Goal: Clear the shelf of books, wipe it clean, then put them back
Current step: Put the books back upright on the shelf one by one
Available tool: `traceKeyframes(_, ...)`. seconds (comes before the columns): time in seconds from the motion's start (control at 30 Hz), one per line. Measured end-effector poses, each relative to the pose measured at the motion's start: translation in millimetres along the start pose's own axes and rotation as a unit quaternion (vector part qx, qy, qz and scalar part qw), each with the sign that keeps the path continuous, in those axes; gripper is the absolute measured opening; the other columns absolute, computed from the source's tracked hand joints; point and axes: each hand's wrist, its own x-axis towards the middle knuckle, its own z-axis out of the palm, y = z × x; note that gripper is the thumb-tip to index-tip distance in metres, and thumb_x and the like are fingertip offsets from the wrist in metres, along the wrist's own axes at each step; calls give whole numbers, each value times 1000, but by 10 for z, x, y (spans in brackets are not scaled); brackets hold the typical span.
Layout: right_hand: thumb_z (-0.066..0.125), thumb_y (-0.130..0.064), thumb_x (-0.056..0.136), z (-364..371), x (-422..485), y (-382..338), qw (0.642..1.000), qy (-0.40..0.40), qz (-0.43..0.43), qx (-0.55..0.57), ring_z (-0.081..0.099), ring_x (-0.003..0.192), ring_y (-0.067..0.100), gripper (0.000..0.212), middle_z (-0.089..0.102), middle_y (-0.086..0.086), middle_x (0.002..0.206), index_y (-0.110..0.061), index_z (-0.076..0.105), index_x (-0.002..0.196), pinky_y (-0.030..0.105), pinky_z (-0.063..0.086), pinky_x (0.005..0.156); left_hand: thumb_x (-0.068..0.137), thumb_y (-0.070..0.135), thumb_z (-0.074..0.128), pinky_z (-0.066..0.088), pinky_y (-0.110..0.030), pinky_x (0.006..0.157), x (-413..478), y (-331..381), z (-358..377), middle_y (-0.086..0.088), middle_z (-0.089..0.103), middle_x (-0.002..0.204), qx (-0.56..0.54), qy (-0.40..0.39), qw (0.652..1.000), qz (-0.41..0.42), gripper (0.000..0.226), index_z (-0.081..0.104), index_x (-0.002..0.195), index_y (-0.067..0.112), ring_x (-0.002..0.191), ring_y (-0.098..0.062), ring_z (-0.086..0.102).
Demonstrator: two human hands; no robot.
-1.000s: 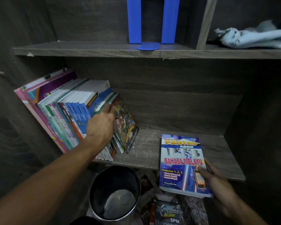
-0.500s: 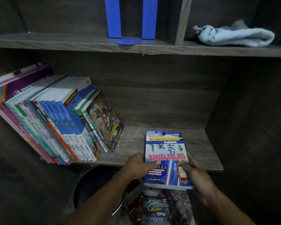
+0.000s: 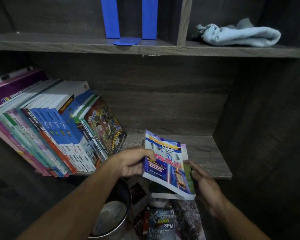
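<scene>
A blue "Bahasa Melayu" book (image 3: 164,161) is tilted up over the front edge of the wooden shelf (image 3: 204,153). My left hand (image 3: 133,161) grips its left edge with the thumb on the cover. My right hand (image 3: 204,184) holds its lower right side, with another thin book half hidden behind it. A row of leaning books (image 3: 55,129) fills the left part of the shelf, the colourful "Newsflash" one (image 3: 106,125) at its right end. A pale blue cloth (image 3: 239,35) lies on the upper shelf at the right.
A blue bookend (image 3: 126,21) stands on the upper shelf (image 3: 59,44) beside a vertical divider (image 3: 184,19). Below the shelf sit a metal bucket (image 3: 114,219) and several books on the floor, one an "Xpress Ekonomi Asas" book (image 3: 161,224). Dark cabinet walls close both sides.
My left hand left the leaning row and took hold of the blue book's left edge. The book has since been raised and tilted with its left side up.
</scene>
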Motion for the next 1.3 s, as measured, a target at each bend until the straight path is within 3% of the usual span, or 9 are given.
traceKeyframes(0.07, 47, -8, 102, 18, -9, -12, 1000, -5, 2, 1, 73, 94, 33, 39, 76, 9, 104, -37, 69, 113, 45, 59, 78, 91, -5, 50, 56, -41, 80, -114, 49, -22, -26, 68, 110, -23, -12, 999, 35, 28, 55, 117, -1, 91, -31, 69)
traceKeyframes(0.17, 53, 0, 96, 39, -35, -2, 1000, -3, -14, -5, 72, 98, 33, 44, 75, 8, 109, -33, 68, 121, 50, 57, 89, 89, -7, 53, 57, -46, 77, -285, 127, -85, -23, 69, 110, -40, 18, 993, 114, 36, 54, 122, 7, 103, -37, 66)
traceKeyframes(0.27, 53, 5, 93, 46, -37, -12, 1000, -5, -27, -4, 71, 101, 31, 46, 75, 6, 109, -30, 69, 119, 52, 53, 96, 86, -7, 59, 61, -40, 70, -437, 214, -122, -10, 74, 99, -25, 125, 967, 219, 35, 58, 112, 15, 89, -26, 72)
traceKeyframes(0.53, 51, 4, 95, 37, -41, -48, 999, -34, -16, -27, 73, 93, 31, 44, 77, 6, 100, -34, 68, 110, 45, 57, 84, 82, 10, 73, 53, -22, 66, -205, -64, -418, 11, 67, 94, 83, 444, 812, 370, 33, 54, 102, 29, 81, -2, 64)
traceKeyframes(0.73, 54, 12, 89, 40, 13, -51, 999, -28, -37, -25, 73, 90, 21, 47, 76, 1, 105, -26, 70, 111, 38, 55, 79, 77, 8, 74, 50, -35, 75, 227, -350, -622, -7, 54, 98, 188, 593, 702, 347, 23, 59, 95, 8, 85, -19, 51)
traceKeyframes(0.8, 51, 15, 89, 45, 8, -69, 998, -43, -36, -10, 72, 83, 21, 46, 77, -3, 88, -23, 68, 108, 35, 52, 71, 79, 11, 73, 46, -32, 74, 318, -389, -590, -8, 54, 100, 204, 606, 695, 330, 25, 62, 102, 8, 88, -20, 52)
traceKeyframes(1.0, 53, 9, 90, -3, 43, -40, 998, -47, -33, -11, 73, 94, 27, 47, 77, 1, 103, -30, 70, 111, 41, 53, 85, 82, 31, 74, 43, -29, 60, 459, -568, -575, -6, 67, 85, 268, 641, 685, 218, 22, 68, 93, 13, 76, -23, 61)
traceKeyframes(1.17, 51, 12, 90, 32, 4, -60, 999, -35, -37, -12, 70, 95, 27, 46, 77, -4, 89, -27, 67, 111, 37, 53, 77, 89, 34, 66, 44, -27, 63, 409, -647, -695, -7, 70, 87, 247, 639, 701, 198, 26, 67, 93, 9, 71, -18, 59)
traceKeyframes(1.3, 52, 12, 89, 60, -40, -102, 999, -36, -25, -26, 70, 101, 31, 49, 77, 4, 103, -25, 68, 117, 47, 50, 97, 89, 29, 67, 52, -31, 65, 476, -642, -647, -10, 70, 87, 183, 641, 712, 221, 23, 67, 90, 6, 74, -23, 66)
